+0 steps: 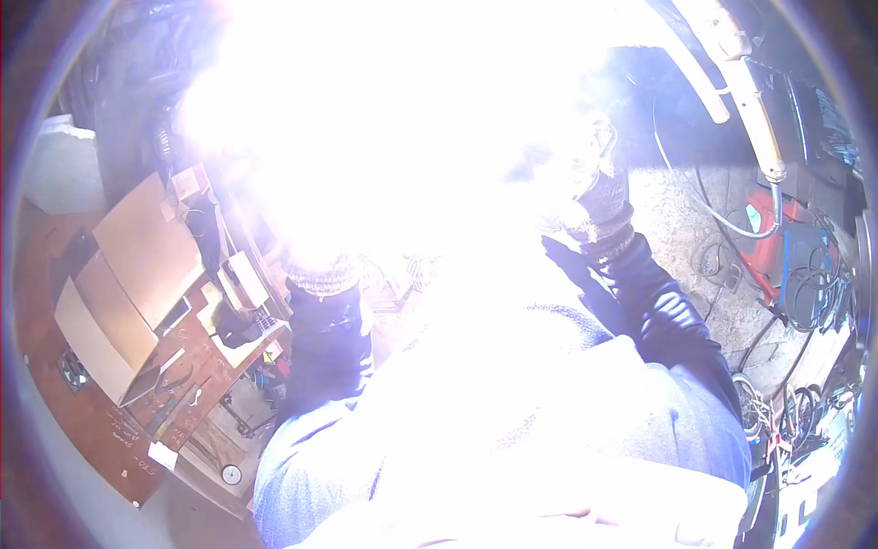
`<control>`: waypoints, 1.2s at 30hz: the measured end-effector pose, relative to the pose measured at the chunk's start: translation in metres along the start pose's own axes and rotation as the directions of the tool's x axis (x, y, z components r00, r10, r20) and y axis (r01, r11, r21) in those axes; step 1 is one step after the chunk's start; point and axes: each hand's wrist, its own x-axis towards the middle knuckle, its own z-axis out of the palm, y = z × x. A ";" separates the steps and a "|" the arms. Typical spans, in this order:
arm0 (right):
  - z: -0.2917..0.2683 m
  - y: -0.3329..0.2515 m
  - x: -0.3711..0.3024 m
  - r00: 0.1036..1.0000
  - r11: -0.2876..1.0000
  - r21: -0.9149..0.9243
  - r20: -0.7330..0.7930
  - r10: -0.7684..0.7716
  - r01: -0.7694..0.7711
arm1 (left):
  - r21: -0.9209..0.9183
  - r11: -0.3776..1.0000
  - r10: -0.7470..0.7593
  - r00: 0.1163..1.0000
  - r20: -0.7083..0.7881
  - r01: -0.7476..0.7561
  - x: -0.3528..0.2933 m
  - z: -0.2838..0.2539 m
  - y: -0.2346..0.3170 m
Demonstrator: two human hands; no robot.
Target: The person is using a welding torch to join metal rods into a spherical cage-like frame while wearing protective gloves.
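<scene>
A blinding white glare fills the upper middle of the head view and washes out whatever lies between my hands. Of my left hand, mainly the knitted glove cuff [322,277] shows, below a dark sleeve's end; its fingers are lost in the light. My right hand [594,188], in a knitted glove, is raised at the right edge of the glare. Part of that glove stands out, but its fingers and anything in them are too bright to make out.
On the left, a brown table [101,421] bears an open cardboard box [137,274] and scattered tools. At upper right hangs a long pale tool-like arm [754,119] with a cable. Red and blue equipment [805,265] and loose cables lie on the right-hand floor.
</scene>
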 end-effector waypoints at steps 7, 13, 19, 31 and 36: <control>0.007 0.012 -0.021 0.955 0.611 0.740 0.152 0.255 -0.281 | -0.812 0.353 -0.329 0.875 0.356 0.464 0.066 -0.090 -0.009; 0.012 0.004 -0.004 0.966 0.585 0.794 0.013 0.259 -0.167 | -0.836 0.251 -0.357 0.849 0.389 0.488 0.079 -0.093 -0.019; 0.010 0.001 -0.008 0.969 0.820 0.545 -0.050 0.240 -0.175 | -0.832 0.173 -0.314 0.830 0.461 0.528 0.076 -0.094 -0.019; 0.012 0.002 -0.008 0.937 0.741 0.604 0.028 0.349 -0.294 | -0.845 0.177 -0.328 0.840 0.432 0.504 0.074 -0.090 -0.016; -0.007 -0.014 -0.002 0.931 0.760 0.556 0.076 0.357 -0.337 | -0.814 0.198 -0.291 0.825 0.484 0.547 0.075 -0.093 -0.018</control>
